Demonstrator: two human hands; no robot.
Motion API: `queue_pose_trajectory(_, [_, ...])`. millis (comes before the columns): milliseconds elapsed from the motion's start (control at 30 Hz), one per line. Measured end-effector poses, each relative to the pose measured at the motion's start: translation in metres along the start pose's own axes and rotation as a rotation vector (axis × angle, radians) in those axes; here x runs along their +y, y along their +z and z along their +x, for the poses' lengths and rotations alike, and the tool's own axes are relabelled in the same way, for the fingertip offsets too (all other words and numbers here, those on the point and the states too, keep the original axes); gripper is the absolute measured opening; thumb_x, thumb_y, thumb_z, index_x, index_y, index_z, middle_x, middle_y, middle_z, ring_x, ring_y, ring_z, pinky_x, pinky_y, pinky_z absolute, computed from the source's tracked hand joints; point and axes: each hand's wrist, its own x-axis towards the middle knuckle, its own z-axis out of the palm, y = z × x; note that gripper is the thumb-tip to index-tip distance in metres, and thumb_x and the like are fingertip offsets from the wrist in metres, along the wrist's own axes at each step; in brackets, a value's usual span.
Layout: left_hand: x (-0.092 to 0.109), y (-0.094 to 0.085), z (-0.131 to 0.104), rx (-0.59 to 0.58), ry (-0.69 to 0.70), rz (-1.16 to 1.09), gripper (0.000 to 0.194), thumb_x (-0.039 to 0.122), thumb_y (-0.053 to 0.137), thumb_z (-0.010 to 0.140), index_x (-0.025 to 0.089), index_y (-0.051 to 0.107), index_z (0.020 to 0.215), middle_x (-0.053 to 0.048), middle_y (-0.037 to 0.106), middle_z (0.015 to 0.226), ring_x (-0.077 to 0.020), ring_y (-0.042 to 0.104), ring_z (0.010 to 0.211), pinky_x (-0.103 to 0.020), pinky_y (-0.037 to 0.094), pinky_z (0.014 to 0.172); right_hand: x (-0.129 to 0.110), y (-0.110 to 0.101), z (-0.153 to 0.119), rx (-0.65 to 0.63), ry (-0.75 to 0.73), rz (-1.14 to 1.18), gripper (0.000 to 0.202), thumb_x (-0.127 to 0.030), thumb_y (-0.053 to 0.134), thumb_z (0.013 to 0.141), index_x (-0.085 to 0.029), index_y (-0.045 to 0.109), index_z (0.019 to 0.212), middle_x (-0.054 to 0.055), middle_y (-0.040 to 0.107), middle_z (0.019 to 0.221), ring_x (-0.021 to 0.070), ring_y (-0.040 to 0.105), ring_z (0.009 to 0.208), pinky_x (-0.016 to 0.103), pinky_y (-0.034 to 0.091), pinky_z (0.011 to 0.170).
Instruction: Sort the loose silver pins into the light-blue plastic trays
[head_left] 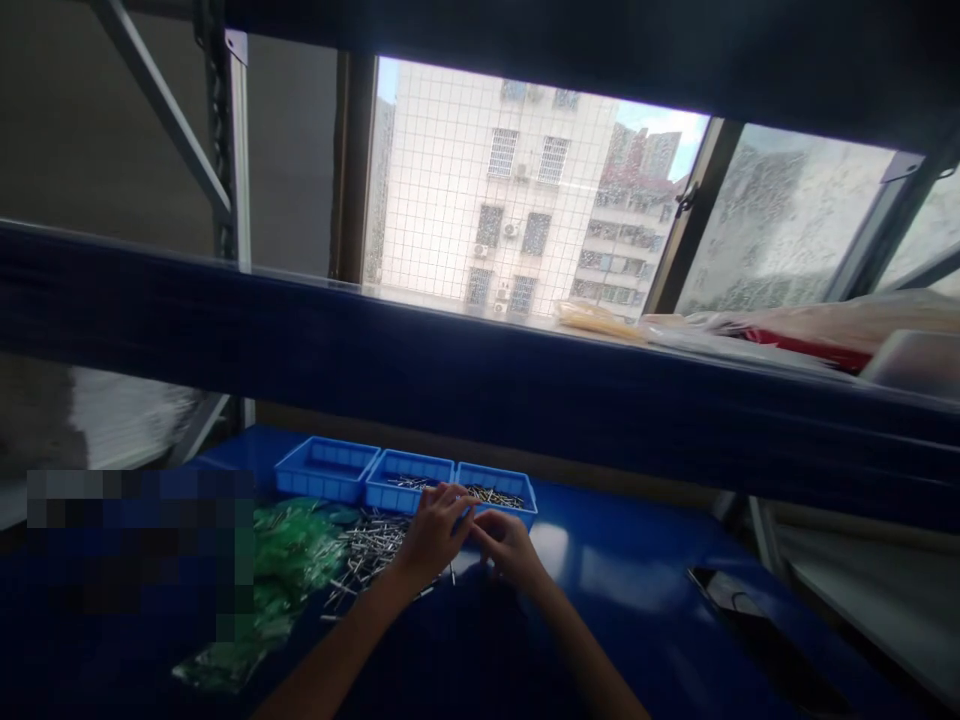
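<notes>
The worktop (622,570) is blue and shiny, with pale light on its right half. A dark blue beam (450,345) runs above it, from one side to the other. Over the beam is a big window (517,190), and a tall white house (450,150) stands outside. Bags (817,340) lie on the shelf at the right.

Three blue trays stand in a row near the back edge of the worktop: the left tray (319,486), the middle tray (390,496) and the right tray (525,512). Thin pins (371,548) lie in a loose pile in front of them. More pins are in the middle and right trays. Green bags (296,555) lie left of the pile. A dark flat thing (739,600) is near the right edge.

The left hand (439,525) and the right hand (506,545) meet in front of the right tray. Their fingers are bent, with the tips close together. I cannot tell if they hold a pin.

The left hand hides part of the middle and right trays. Blurry squares cover the left front part. The front edge is cut off and very dark.
</notes>
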Motion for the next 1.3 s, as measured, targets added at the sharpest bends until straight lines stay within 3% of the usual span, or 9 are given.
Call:
queue_pose_trajectory(100, [0.0,-0.002,-0.004,-0.069,0.002,0.005,0.025,0.023,0.038,0.086,0.023,0.059,0.1,-0.003,0.06,0.096,-0.0188,0.051,0.094,-0.035,0.034,0.084,-0.005,0.001,0.001,0.125,-0.062,0.006,0.037,-0.052,0.058,0.068,-0.016,0.056,0.078,-0.001,0.056,0.066,0.008,0.051,0.042,0.016,0.038,0.027])
queue_pose_trajectory(267, [-0.003,-0.005,0.002,-0.009,-0.101,-0.043,0.022,0.031,0.044,0.085,0.021,0.063,0.081,-0.004,0.061,0.087,-0.0196,0.053,0.087,-0.037,0.034,0.082,-0.009,0.004,0.001,0.212,-0.062,0.031,0.038,-0.053,0.059,0.067,-0.017,0.057,0.079,-0.003,0.052,0.053,0.0091,0.048,0.04,0.017,0.036,0.028])
queue_pose_trajectory(400, [-0.007,-0.004,0.003,0.047,-0.173,-0.193,0.026,0.036,0.048,0.081,0.019,0.063,0.07,-0.005,0.058,0.08,-0.0189,0.053,0.084,-0.035,0.038,0.08,-0.011,0.005,0.001,0.284,-0.054,0.094,0.04,-0.055,0.061,0.064,-0.017,0.059,0.076,-0.003,0.048,0.046,0.0098,0.047,0.039,0.018,0.035,0.03])
queue_pose_trajectory(567, [-0.004,-0.003,0.002,-0.03,-0.17,-0.412,0.021,0.037,0.058,0.074,0.018,0.064,0.067,-0.005,0.057,0.08,-0.017,0.055,0.081,-0.031,0.044,0.076,-0.011,0.004,0.001,0.359,-0.054,0.157,0.039,-0.055,0.062,0.063,-0.016,0.059,0.071,-0.005,0.045,0.043,0.0063,0.038,0.034,0.018,0.03,0.032])
queue_pose_trajectory(767, [-0.008,-0.008,0.005,0.113,-0.25,-0.436,0.023,0.041,0.063,0.068,0.019,0.065,0.065,-0.004,0.058,0.079,-0.017,0.055,0.079,-0.031,0.045,0.075,-0.01,0.005,0.001,0.349,-0.06,0.128,0.041,-0.056,0.06,0.064,-0.017,0.062,0.076,-0.002,0.051,0.05,0.0085,0.044,0.039,0.018,0.031,0.031])
queue_pose_trajectory(967, [-0.01,-0.008,0.006,0.15,-0.324,-0.443,0.029,0.046,0.06,0.069,0.018,0.065,0.066,-0.004,0.058,0.077,-0.0154,0.055,0.075,-0.026,0.044,0.066,-0.011,0.013,-0.004,0.206,-0.097,0.007,0.036,-0.053,0.061,0.064,-0.017,0.064,0.071,0.001,0.057,0.062,0.009,0.049,0.043,0.018,0.035,0.032])
queue_pose_trajectory(1100, [-0.007,-0.01,0.006,0.196,-0.309,-0.409,0.029,0.046,0.061,0.068,0.018,0.063,0.064,-0.003,0.058,0.076,-0.0156,0.055,0.074,-0.027,0.043,0.067,-0.013,0.007,-0.002,0.252,-0.088,0.034,0.036,-0.052,0.06,0.066,-0.017,0.063,0.074,0.0,0.055,0.06,0.0084,0.047,0.042,0.018,0.033,0.032])
queue_pose_trajectory(1200, [-0.006,-0.009,0.005,0.126,-0.27,-0.402,0.025,0.043,0.062,0.068,0.018,0.064,0.065,-0.003,0.058,0.076,-0.0158,0.055,0.075,-0.028,0.044,0.069,-0.012,0.001,0.0,0.328,-0.049,0.069,0.037,-0.053,0.059,0.067,-0.017,0.063,0.077,-0.003,0.048,0.048,0.0075,0.04,0.037,0.019,0.03,0.033])
queue_pose_trajectory(1300, [-0.007,-0.005,0.002,-0.05,-0.15,-0.354,0.016,0.036,0.064,0.069,0.02,0.067,0.066,-0.004,0.06,0.079,-0.017,0.054,0.08,-0.031,0.043,0.073,-0.01,0.001,0.001,0.337,-0.119,0.046,0.035,-0.051,0.061,0.066,-0.017,0.063,0.071,0.001,0.053,0.06,0.0082,0.044,0.044,0.02,0.033,0.037])
